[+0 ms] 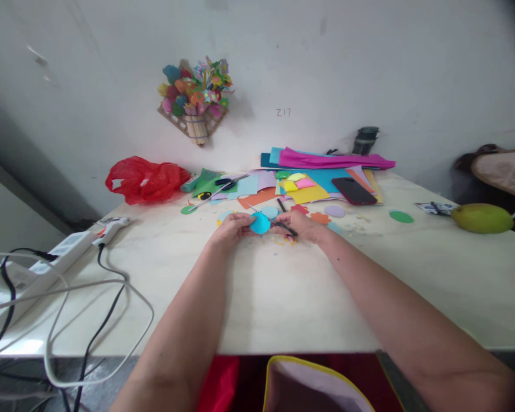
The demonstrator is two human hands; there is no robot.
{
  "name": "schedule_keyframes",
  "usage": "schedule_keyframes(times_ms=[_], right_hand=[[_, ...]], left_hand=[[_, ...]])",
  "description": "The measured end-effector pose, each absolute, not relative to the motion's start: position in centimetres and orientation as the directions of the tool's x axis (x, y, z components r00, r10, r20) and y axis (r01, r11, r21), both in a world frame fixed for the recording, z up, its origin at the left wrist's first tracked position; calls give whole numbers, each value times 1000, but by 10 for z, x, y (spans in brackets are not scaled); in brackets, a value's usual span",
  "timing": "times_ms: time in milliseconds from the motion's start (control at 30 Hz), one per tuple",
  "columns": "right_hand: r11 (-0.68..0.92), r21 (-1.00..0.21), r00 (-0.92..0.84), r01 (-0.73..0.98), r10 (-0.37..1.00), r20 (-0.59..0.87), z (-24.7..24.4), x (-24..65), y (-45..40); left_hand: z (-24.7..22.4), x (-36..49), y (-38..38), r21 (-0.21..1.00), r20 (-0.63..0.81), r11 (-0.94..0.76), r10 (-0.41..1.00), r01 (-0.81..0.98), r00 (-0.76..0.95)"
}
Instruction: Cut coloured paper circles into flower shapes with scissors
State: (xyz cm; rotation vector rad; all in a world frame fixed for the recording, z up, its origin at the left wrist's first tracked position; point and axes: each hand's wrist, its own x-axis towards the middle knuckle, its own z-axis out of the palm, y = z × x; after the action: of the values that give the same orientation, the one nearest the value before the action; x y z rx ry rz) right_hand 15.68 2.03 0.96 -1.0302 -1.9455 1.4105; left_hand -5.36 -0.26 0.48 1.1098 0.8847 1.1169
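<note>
A round blue paper piece [260,224] is pinched at its left edge by my left hand [234,228]. My right hand [298,226] is closed on a pair of scissors [288,229] with dark handles, the blades pointing left against the paper's upper edge. Small yellow scraps lie on the table just below the right hand. Around both hands are cut shapes: a light blue disc [269,212], an orange flower shape [320,218], a red shape [299,209] and a lilac oval [335,211].
Coloured paper sheets [313,193] lie behind the hands, with a phone [353,190] and a second pair of scissors [227,183]. A red plastic bag [143,178] sits back left. At left are a power strip [71,246] and loose cables; at right, a yellow-green mango-like object [483,218].
</note>
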Motion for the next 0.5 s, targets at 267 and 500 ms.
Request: schedule_keyframes(times_ms=[267,500], right_hand=[[182,-942,-591,281,806,-21,8,158,23],[174,-944,-584,280,812,-23,7,157,22]], left_hand=[[5,-53,-3,969,11,39,980,-242,199],[3,-55,0,967,7,43,981,-251,196]])
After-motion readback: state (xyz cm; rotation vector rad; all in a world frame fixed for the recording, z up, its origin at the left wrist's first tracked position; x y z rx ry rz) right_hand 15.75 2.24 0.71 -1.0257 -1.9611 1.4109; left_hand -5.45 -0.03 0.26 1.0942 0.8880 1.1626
